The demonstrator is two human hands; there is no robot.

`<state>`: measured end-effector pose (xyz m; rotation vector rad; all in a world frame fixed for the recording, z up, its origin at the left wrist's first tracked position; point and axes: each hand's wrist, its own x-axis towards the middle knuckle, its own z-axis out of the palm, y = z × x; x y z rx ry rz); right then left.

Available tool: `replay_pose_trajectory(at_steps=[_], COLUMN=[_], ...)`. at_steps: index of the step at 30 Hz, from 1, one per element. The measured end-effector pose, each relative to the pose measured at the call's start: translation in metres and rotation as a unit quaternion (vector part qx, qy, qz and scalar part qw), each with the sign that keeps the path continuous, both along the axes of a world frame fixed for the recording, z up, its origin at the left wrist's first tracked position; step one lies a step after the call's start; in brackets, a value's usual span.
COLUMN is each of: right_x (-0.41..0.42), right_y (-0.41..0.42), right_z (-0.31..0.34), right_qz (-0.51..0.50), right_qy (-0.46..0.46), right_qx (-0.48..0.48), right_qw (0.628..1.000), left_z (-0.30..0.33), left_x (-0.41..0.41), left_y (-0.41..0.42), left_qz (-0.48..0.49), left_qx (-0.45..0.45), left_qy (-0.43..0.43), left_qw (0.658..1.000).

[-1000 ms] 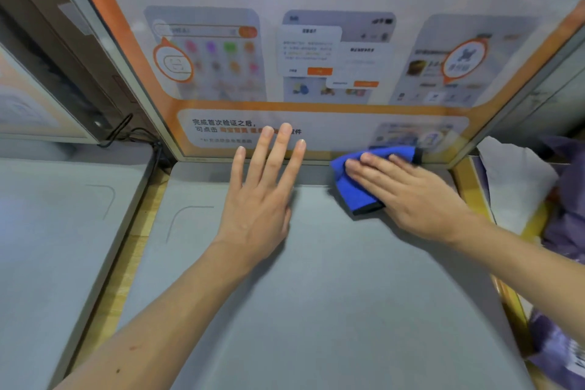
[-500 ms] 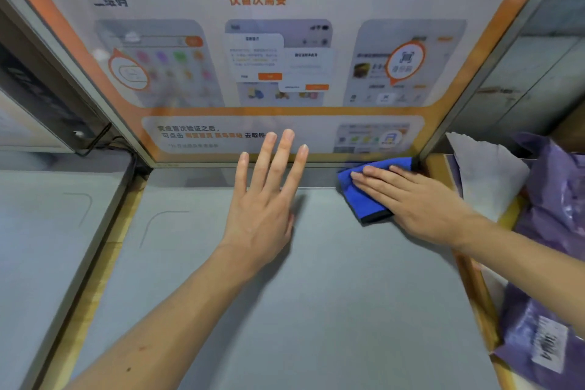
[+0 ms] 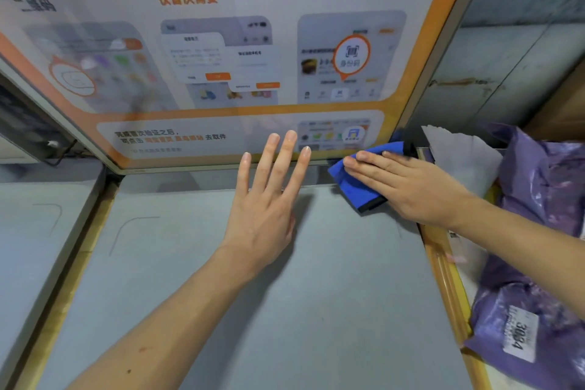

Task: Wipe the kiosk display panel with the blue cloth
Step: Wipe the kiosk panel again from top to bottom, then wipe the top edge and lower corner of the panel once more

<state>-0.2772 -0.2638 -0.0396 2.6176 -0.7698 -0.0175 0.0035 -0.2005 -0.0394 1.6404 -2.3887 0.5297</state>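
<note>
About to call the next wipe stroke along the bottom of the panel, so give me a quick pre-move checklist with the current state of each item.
1. Blue cloth under the right hand, fingers flat on it: ok.
2. Cloth on the display panel itself: not ok, it lies mostly on the grey counter at the panel's lower right corner.
3. Left hand out of a leftward stroke: not ok, its open fingers overlap the panel's bottom edge.
4. Purple parcel clear of the cloth: ok, apart at the right.
5. Panel already clean: cannot tell, the picture is blurred.
</note>
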Motion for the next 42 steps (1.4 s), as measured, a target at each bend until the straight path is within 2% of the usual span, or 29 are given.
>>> replay_pose_trajectory(at_steps=[3, 7, 10, 16, 19, 23, 27, 32, 38, 40, 42], right_x=[-0.003, -0.010, -0.011, -0.020, -0.011, 0.020, 0.055, 0.089, 0.140, 0.157, 0.170], right_y=[-0.002, -0.012, -0.015, -0.001, 0.008, 0.024, 0.038, 0.051, 0.066, 0.068, 0.066], right_z=[0.007, 0.026, 0.023, -0.007, 0.003, 0.036, 0.073, 0.135, 0.219, 0.249, 0.276], right_qz=[-0.001, -0.003, -0.013, 0.004, -0.005, 0.008, 0.003, 0.021, 0.038, 0.045, 0.059], right_qy=[-0.017, -0.067, -0.088, -0.008, -0.064, -0.204, -0.291, -0.328, -0.382, -0.378, -0.354], right_qx=[-0.015, -0.087, -0.094, 0.050, 0.068, 0.065, 0.044, 0.011, -0.012, -0.049, -0.103], right_qw=[1.000, 0.994, 0.992, 0.999, 0.996, 0.977, 0.956, 0.944, 0.923, 0.923, 0.928], left_z=[-0.003, -0.002, -0.002, 0.001, 0.010, 0.035, 0.082, 0.152, 0.241, 0.273, 0.303], left_x=[-0.002, -0.008, -0.013, -0.018, -0.020, -0.021, -0.012, 0.010, 0.041, 0.053, 0.069], left_y=[0.000, -0.003, -0.007, -0.004, 0.001, 0.008, 0.009, 0.014, 0.016, 0.014, 0.012], left_qz=[-0.005, -0.012, -0.004, 0.013, 0.006, -0.051, -0.057, -0.050, -0.106, -0.122, -0.128], left_qx=[-0.004, -0.012, -0.010, 0.013, 0.031, 0.051, 0.057, 0.025, 0.004, -0.011, -0.034], left_qy=[-0.008, -0.007, -0.009, -0.004, 0.012, 0.101, 0.197, 0.321, 0.452, 0.464, 0.445], left_qw=[1.000, 1.000, 1.000, 1.000, 0.999, 0.992, 0.977, 0.945, 0.886, 0.877, 0.886])
